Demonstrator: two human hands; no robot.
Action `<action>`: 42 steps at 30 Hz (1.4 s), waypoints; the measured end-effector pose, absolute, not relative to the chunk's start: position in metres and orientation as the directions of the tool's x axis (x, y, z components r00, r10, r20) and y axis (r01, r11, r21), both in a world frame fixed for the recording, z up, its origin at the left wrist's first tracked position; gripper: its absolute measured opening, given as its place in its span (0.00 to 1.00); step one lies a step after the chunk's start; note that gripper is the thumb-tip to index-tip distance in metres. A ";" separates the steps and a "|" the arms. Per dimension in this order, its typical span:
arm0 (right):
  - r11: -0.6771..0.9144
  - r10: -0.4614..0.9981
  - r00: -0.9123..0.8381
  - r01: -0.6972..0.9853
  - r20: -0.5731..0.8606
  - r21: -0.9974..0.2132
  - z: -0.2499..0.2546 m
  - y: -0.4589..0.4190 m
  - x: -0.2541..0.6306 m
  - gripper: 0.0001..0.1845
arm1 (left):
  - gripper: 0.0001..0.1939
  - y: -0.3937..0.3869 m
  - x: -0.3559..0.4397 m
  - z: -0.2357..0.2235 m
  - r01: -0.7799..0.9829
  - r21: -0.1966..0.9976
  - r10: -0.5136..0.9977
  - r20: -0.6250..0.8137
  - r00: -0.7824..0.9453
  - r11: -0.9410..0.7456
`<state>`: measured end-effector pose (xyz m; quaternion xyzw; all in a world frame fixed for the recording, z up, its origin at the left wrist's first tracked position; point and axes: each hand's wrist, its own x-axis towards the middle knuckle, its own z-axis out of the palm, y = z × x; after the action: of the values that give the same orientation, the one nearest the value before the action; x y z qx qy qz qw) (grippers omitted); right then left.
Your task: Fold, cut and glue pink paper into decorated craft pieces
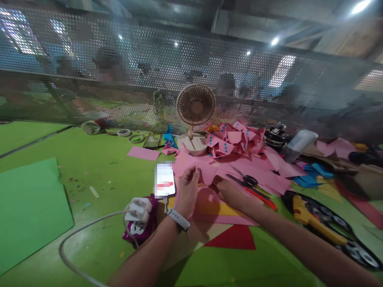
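A piece of pink paper (208, 173) spans the gap between my hands. My left hand (188, 185), with a watch band (178, 220) on its wrist, pinches the paper's left side between thumb and fingers. On the right side, my right hand (224, 189) has its fingers closed on the lower edge, partly hidden by the hand itself. Beneath them lie more pink sheets, a yellow sheet (209, 207) and a red sheet (231, 238). Black scissors (249, 180) and a red-handled cutter (261, 198) rest just beyond my right hand.
A phone (164, 180) and a white plug adapter (139, 210) with a cable sit left. Behind stand a fan (196, 105) and a heap of folded pink paper (235, 139). A yellow-handled tool (318, 225) lies right, a green sheet (32, 211) far left. Perforated metal panels (143, 52) back the table.
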<state>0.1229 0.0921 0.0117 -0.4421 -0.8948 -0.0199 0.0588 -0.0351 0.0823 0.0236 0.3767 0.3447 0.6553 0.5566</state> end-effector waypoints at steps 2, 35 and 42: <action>0.548 0.836 -0.520 0.802 0.175 -0.238 0.022 0.084 0.128 0.09 | 0.14 0.084 -0.036 0.020 -0.425 0.892 0.987 0.115 -0.111 -0.152; 0.403 0.906 -0.231 0.722 0.353 -0.562 0.054 0.066 0.120 0.06 | 0.18 0.071 -0.026 0.014 -0.270 0.947 0.976 0.203 0.077 -0.176; 0.369 0.927 -0.221 0.678 0.303 -0.636 0.060 0.063 0.121 0.07 | 0.19 0.072 -0.025 0.015 -0.250 0.952 0.980 0.193 0.050 -0.175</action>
<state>0.1211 0.0630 0.0597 -0.5290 -0.7584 0.1882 0.3309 -0.0254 0.0716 0.0152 0.4972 0.3670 0.5835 0.5269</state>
